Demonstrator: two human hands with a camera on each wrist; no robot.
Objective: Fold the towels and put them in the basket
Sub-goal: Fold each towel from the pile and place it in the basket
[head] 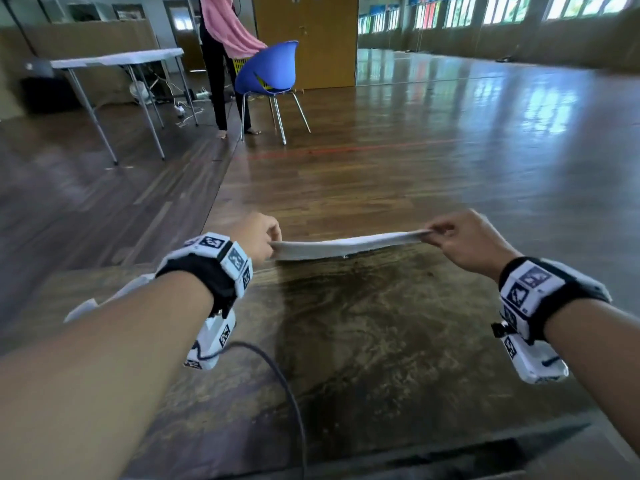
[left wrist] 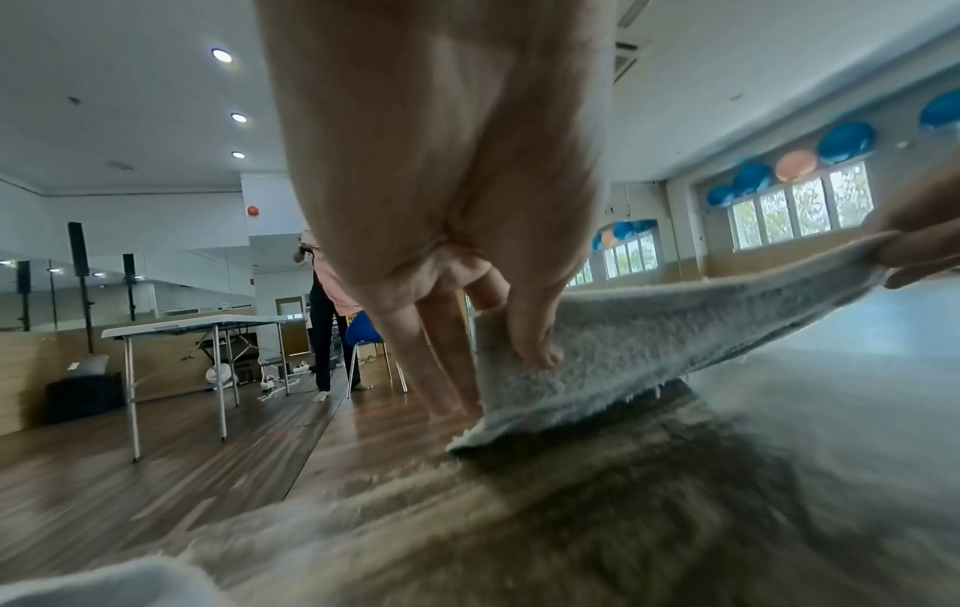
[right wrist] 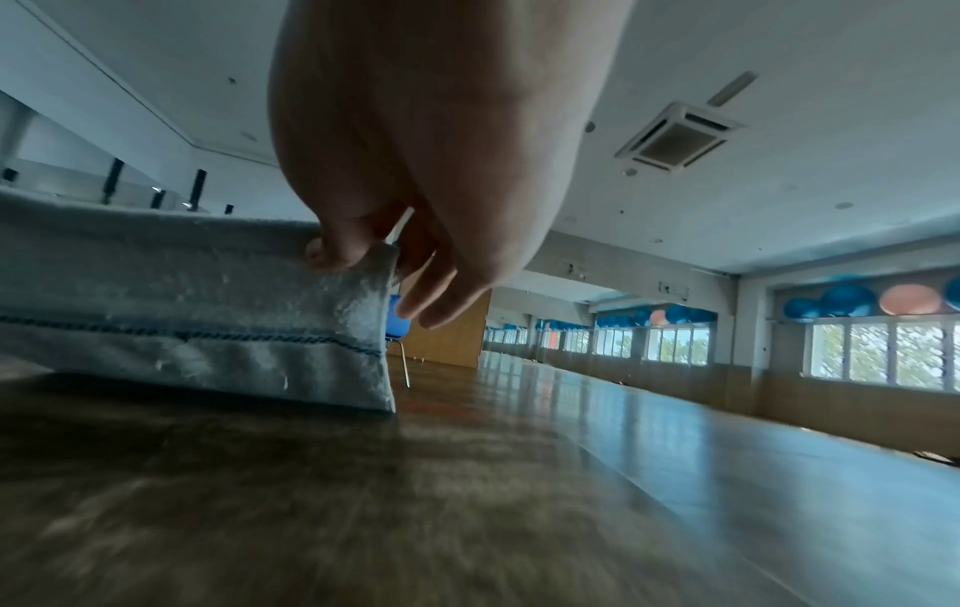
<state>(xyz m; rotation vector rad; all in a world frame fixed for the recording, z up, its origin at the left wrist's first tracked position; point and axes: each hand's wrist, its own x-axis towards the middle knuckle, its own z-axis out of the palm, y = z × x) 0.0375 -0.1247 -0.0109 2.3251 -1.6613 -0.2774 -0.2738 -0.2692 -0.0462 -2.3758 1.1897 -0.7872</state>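
Observation:
A white towel (head: 346, 244) hangs stretched between my two hands just above the far edge of the dark wooden table (head: 363, 323). My left hand (head: 266, 237) pinches its left end, thumb on the terry cloth (left wrist: 649, 341). My right hand (head: 440, 233) pinches the right end; in the right wrist view the towel (right wrist: 182, 312) shows a blue stitched stripe and its lower edge hangs close to the tabletop. More white cloth (head: 90, 303) lies under my left forearm. A yellow basket (head: 242, 65) stands far off behind the blue chair.
A blue chair (head: 270, 74) stands on the wooden floor ahead, with a person (head: 221, 46) in a pink top beside it. A white folding table (head: 117, 60) is at the far left. A black cable (head: 277, 375) crosses my table.

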